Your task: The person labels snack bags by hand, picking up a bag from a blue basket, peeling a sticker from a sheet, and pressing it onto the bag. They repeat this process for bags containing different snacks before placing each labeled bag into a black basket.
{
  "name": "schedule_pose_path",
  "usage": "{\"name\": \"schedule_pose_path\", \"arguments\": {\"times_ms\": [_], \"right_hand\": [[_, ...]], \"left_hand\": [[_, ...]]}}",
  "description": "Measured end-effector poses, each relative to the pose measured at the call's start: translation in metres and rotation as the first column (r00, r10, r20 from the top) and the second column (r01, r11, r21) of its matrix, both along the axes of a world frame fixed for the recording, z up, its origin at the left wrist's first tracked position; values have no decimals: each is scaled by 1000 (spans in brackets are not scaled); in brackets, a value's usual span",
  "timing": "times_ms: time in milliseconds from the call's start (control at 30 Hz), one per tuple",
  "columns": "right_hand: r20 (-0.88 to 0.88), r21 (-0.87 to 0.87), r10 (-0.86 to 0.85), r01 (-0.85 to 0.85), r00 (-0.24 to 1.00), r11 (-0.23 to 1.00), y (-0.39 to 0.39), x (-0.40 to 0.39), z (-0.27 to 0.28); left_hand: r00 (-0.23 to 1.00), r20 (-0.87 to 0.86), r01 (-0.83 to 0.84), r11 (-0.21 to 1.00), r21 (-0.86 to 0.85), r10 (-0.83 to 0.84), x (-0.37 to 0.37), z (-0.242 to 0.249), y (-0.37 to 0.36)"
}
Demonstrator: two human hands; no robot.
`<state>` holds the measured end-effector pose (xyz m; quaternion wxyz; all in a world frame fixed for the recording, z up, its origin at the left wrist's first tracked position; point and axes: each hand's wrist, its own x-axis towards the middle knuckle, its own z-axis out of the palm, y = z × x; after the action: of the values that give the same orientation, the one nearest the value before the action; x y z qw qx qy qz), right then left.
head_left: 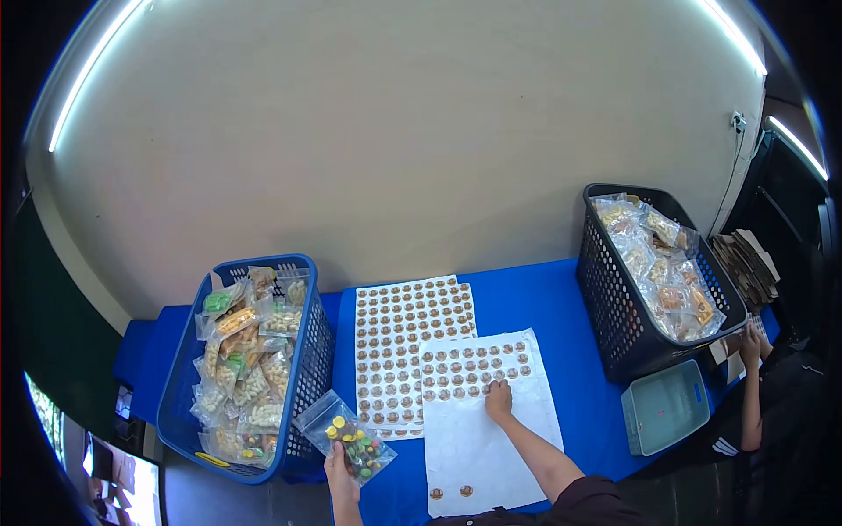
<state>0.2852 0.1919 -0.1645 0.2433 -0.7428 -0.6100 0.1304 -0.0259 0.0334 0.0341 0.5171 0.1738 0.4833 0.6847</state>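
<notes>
My left hand point(340, 480) grips the lower left edge of a clear zip bag point(368, 456) with yellow, green and red sweets inside, held tilted beside the blue basket. On the upper white sticker sheet point(491, 438), my right hand point(499, 403) has its fingers drawn together at the end of the lowest upper row of round brown stickers point(456, 380). Whatever lies between those fingertips is hidden. Below that row the sheet is mostly bare, with two stickers near its bottom edge. A fuller sticker sheet point(386, 351) lies partly underneath.
On the left, a blue basket point(317, 351) holds several bagged snacks. A black basket point(605, 307) with more bags stands at the right, behind a grey-green plastic tub point(667, 408). Another person's hand point(751, 346) is by the black basket. Blue cloth point(535, 298) covers the table.
</notes>
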Motion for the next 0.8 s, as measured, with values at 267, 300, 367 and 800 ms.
{"name": "schedule_pose_path", "arguments": {"times_ms": [267,300,367,800], "right_hand": [[0,-69,-39,39,999,997,7,-4,-7],[-28,-78,-70,68,997,995,7,-5,-7],[-83,-97,-135,127,987,987,9,-8,-5],[-414,-314,-168,33,895,949,15,13,-5]], "left_hand": [[992,-38,119,993,5,-118,15,-1,4],[987,-26,158,987,13,-158,20,1,4],[991,-8,134,991,-5,-134,35,9,7],[948,-38,314,946,-81,-317,65,13,-5]]}}
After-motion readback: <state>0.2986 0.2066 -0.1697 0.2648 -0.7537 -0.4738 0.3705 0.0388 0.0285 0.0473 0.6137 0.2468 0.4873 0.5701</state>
